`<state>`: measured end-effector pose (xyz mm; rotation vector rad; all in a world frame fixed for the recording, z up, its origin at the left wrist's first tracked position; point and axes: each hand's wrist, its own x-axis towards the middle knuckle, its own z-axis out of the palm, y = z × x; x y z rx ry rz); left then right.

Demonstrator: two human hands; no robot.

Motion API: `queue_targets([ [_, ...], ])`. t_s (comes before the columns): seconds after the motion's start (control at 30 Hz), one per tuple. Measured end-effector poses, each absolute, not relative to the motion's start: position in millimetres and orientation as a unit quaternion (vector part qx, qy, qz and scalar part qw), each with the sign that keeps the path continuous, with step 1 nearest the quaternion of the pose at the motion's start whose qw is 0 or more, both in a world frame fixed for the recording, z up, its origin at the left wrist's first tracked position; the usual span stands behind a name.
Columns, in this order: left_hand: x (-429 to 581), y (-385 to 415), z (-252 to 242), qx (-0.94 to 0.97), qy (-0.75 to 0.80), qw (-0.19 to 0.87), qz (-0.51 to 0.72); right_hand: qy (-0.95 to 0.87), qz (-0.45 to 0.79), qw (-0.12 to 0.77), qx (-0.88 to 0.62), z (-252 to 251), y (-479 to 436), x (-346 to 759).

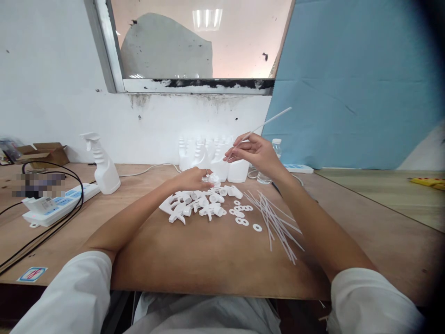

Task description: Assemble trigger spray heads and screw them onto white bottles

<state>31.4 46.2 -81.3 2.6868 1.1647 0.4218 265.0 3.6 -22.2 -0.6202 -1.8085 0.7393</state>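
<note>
My right hand (pixel 255 152) is raised above the table, its fingers pinching a thin white dip tube (pixel 273 118) that slants up to the right. Lower and to the left, my left hand (pixel 194 180) is closed around a white spray trigger head (pixel 213 178). Just in front of it lies a pile of similar spray heads (pixel 194 202). Several flat white ring gaskets (pixel 257 228) are scattered to the right of the pile. Beyond them, loose dip tubes (pixel 278 227) lie criss-crossed, partly behind my right forearm.
White spray bottles without heads (pixel 200 160) stand behind my hands. A complete spray bottle (pixel 104 167) stands at the left, beside a power strip (pixel 62 204) with black cables. A clear bottle (pixel 276 147) and another power strip (pixel 297 168) are at the back right. A cardboard box (pixel 47 153) sits far left.
</note>
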Motion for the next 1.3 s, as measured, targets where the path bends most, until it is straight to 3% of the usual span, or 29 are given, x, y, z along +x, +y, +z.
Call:
queue_targets([
  [0.8, 33.4, 41.5, -80.2, 0.9, 0.392, 0.11, 0.152, -0.76, 0.318, 0.506, -0.256, -34.6, 14.9, 258.4],
  [0.93, 34.7, 36.5, -76.6, 0.889, 0.385, 0.191, 0.161, -0.766, 0.318, 0.495, -0.259, -33.7, 12.6, 256.5],
  [1.03, 38.0, 26.2, -74.8, 0.87, 0.379, 0.252, 0.192, -0.789, 0.305, 0.459, -0.271, -34.7, 11.8, 255.2],
  [1.17, 41.3, 3.9, -88.5, 0.872, 0.364, 0.224, 0.24, -0.824, 0.276, 0.39, -0.304, -44.4, 10.9, 255.4],
  [1.3, 39.7, -24.6, -119.1, 0.869, 0.346, 0.251, 0.248, -0.835, 0.334, 0.302, -0.316, -65.9, -1.0, 254.8],
])
